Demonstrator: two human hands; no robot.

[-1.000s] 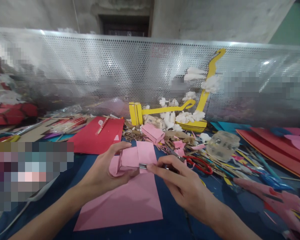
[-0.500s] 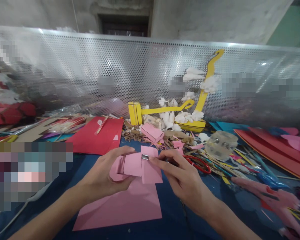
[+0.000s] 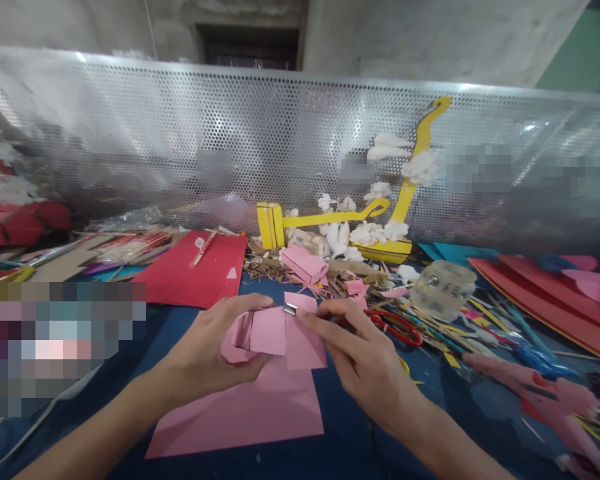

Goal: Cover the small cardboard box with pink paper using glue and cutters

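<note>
My left hand (image 3: 205, 347) grips a small folded pink paper box (image 3: 269, 331), thumb below and fingers above. Beside the box's right edge is a pink paper piece (image 3: 306, 343). My right hand (image 3: 363, 343) pinches a small tool with a metal tip (image 3: 290, 308), which lies at the upper left of that piece, by the box's corner; the rest of the tool is mostly hidden by the fingers. Beneath both hands, a large pink sheet (image 3: 250, 417) rests on the blue table surface (image 3: 350, 440).
Red sheets (image 3: 190, 270) lie at the left. Behind the hands are paper scraps, yellow paper shapes (image 3: 270, 227) and white tufts. Red-handled scissors (image 3: 397, 328), a clear block (image 3: 443, 290) and a pink glue gun (image 3: 540, 387) are at the right. A perforated metal panel (image 3: 280, 133) stands behind.
The metal tip has moved slightly up and tilted beside the box. The box and the pink piece have shifted slightly right. Both hands keep their holds.
</note>
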